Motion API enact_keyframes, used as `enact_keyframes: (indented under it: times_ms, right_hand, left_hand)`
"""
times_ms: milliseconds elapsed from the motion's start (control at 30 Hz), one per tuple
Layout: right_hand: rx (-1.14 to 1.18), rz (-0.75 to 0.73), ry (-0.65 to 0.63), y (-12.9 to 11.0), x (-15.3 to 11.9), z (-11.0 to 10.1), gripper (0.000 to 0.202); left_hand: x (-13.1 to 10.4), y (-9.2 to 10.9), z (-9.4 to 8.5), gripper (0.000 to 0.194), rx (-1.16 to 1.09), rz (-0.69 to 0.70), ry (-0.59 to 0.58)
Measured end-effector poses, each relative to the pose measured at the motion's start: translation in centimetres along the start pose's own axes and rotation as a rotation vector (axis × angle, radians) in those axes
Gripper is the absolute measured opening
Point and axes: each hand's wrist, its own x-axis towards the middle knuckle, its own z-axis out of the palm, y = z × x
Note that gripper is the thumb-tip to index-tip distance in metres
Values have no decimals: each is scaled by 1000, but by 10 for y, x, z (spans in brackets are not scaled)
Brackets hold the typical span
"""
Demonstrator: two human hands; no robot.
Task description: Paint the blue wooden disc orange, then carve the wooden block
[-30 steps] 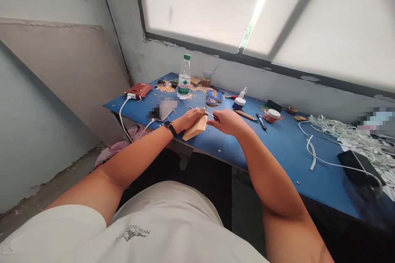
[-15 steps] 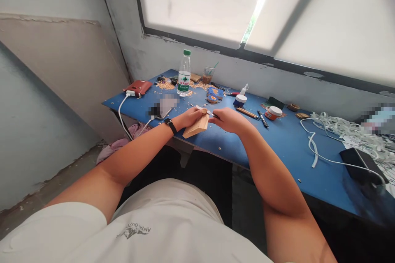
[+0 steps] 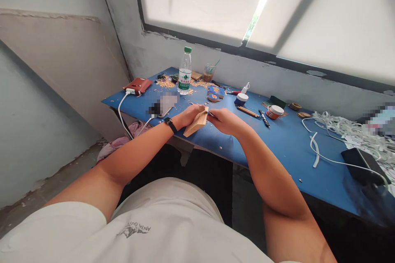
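My left hand [image 3: 189,116], with a black watch on its wrist, is wrapped round a pale wooden block [image 3: 196,124] just above the table's front edge. The block is tilted, its near end pointing down toward me. On the right side of the block, my right hand [image 3: 226,121] is closed round a slim dark-handled carving knife [image 3: 211,114]. The knife's tip is up against the block's upper end; the fingers hide most of the handle. Behind the hands lie small blue-and-orange painted pieces [image 3: 215,92].
On the blue table [image 3: 271,156] stand a water bottle [image 3: 185,76], a plastic cup [image 3: 209,73] and paint jars [image 3: 241,98]. Wood shavings [image 3: 166,83] lie at the back left. A phone [image 3: 166,104] sits left of the hands. Cables and white strips [image 3: 339,125] cover the right side.
The block has turned in my left hand, so the round wooden part seen on its upper end no longer shows. My right hand has shifted slightly left, bringing the knife closer to the block.
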Motion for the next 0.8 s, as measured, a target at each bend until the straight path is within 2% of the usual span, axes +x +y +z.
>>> enact_keyframes:
  times_ms: [133,367,533,700,800]
  right_hand:
    - [-22,70,11,1,3,1,42]
    - [-91,164,11,1,5,-3,50]
    - [-95,207,58,2,7,-3,59]
    - [-52,208,83,11,9,-3,71]
    - [-32,104,97,12,7,-3,54]
  left_hand:
    - [-1,6,0,40,30,-21,33]
    - [-11,17,2,51,34,-59,16]
    - [-9,14,0,53,-5,-96,48]
    - [-3,1,-1,74,-40,-86,46]
    - [1,-9,-1,94,-79,-36,9]
